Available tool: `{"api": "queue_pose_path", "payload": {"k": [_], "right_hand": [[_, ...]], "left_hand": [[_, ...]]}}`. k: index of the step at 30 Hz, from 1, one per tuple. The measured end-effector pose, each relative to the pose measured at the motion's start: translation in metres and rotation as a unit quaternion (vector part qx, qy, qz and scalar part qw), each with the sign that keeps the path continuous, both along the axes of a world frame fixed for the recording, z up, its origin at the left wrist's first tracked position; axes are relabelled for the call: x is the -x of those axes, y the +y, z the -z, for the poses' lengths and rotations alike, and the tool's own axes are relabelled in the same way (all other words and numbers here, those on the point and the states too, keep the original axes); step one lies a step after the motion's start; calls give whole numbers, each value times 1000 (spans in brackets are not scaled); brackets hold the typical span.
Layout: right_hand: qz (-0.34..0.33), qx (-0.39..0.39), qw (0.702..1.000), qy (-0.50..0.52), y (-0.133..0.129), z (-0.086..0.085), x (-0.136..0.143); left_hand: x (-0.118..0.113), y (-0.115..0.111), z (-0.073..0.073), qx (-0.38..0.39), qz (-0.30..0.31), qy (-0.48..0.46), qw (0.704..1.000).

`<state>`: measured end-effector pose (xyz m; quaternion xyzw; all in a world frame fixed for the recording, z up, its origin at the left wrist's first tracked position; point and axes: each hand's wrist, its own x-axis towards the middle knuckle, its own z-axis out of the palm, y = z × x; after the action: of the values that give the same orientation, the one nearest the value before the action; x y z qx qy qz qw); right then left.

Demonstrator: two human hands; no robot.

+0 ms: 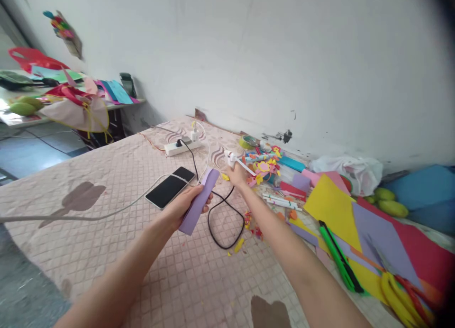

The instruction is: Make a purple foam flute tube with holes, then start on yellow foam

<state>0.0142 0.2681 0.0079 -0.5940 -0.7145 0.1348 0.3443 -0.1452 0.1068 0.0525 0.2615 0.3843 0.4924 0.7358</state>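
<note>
In the head view, my left hand (185, 202) is closed around a folded strip of purple craft foam or paper (199, 202), holding it slanted above the table. My right hand (236, 173) reaches farther out and grips a white glue gun (231, 156). A white glue stick (246, 167) juts from it toward the right. Most of the glue gun's body is hidden by the hand. Beneath the hands a black cord (209, 223) lies in a loop. A black-screened smartphone (170, 187) rests just left of the purple strip.
Behind the phone sits a white power strip (183, 147) with plugs in it. To the right lie foam flowers (263, 168), coloured sheets (330, 205), a green utility knife (339, 257) and scissors (398, 295). A grey cable (88, 218) crosses the left side. The wall (227, 58) borders the table.
</note>
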Motion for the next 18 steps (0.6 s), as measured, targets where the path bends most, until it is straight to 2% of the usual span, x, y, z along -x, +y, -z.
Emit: {"api": "queue_pose_path", "payload": {"k": [4,9,14,18], "right_hand": [[14,35,998,42,6,10,3],[-12,47,989,137,-8,7,-12],[-50,82,957,273,-53,-5,-37],[-121,199,906,352,-103,-20,-57]], "left_hand": [[-8,-4,7,7,24,36,999],[-19,-11,11,32,44,46,997],[-27,-18,18,27,87,72,993],[-37,-26,19,26,111,108,988]]}}
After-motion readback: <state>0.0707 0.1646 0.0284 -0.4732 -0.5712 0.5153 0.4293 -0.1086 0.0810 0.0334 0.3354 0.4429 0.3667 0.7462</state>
